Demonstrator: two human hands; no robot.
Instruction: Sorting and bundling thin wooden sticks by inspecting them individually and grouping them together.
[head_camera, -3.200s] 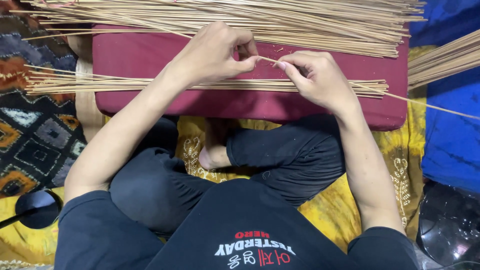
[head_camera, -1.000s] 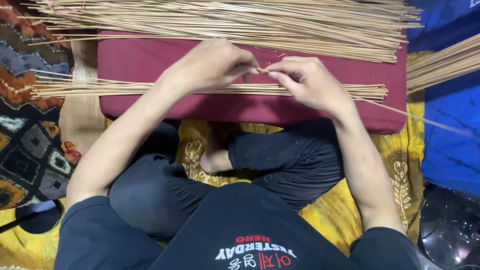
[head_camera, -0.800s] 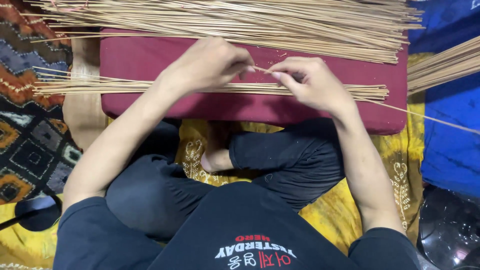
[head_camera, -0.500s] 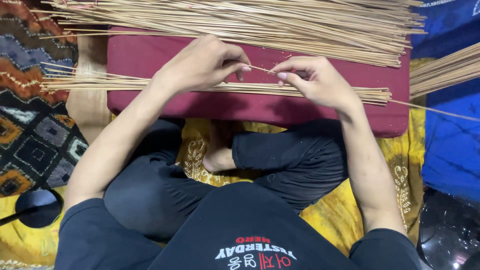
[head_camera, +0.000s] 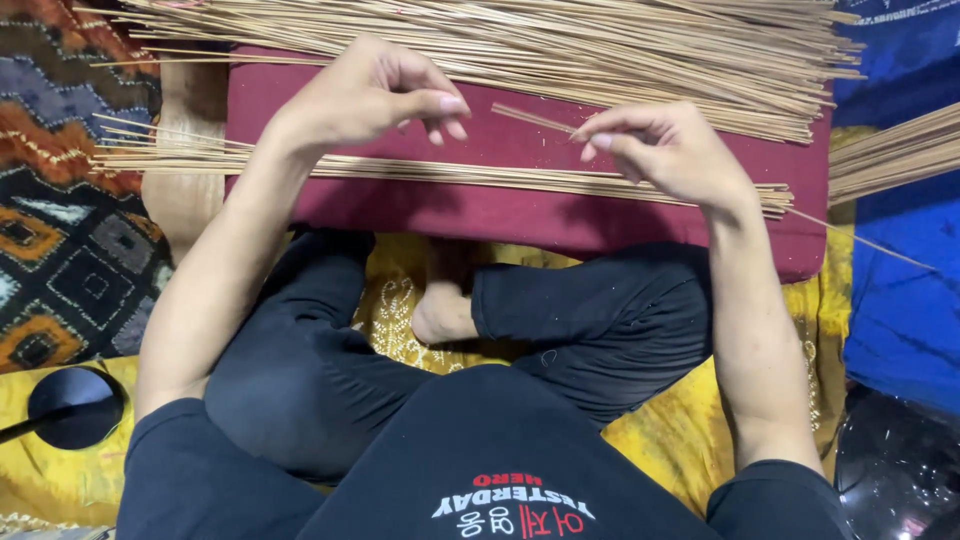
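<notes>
my right hand (head_camera: 668, 150) pinches one thin stick (head_camera: 535, 119) between thumb and forefinger; its near end pokes out toward my left, above the red cushion (head_camera: 480, 208), and the rest runs under my palm and comes out past my wrist, off the cushion's right edge, over the yellow cloth (head_camera: 810, 310) and the blue cloth (head_camera: 900, 300). my left hand (head_camera: 370, 92) holds nothing: fingers loosely curled, thumb and forefinger close but with no stick between them, hanging over the cushion well apart from the stick's tip.

no box or tray shows here; the cushion bears everything. along its far edge lies the big pile of sticks (head_camera: 560, 45), loose and spread, some ends jutting out on both sides. nearer to me, across the cushion's middle, lies a slim row of sticks (head_camera: 450, 172), running under both my wrists and sticking out past the left edge. another bunch of sticks (head_camera: 890, 155) comes in from the right, off the cushion, above the blue cloth.

on my left, a patterned rug (head_camera: 70, 230) and a black round thing (head_camera: 70, 405) on a stalk; what it is i cannot tell. my legs are crossed under the cushion's near edge.
</notes>
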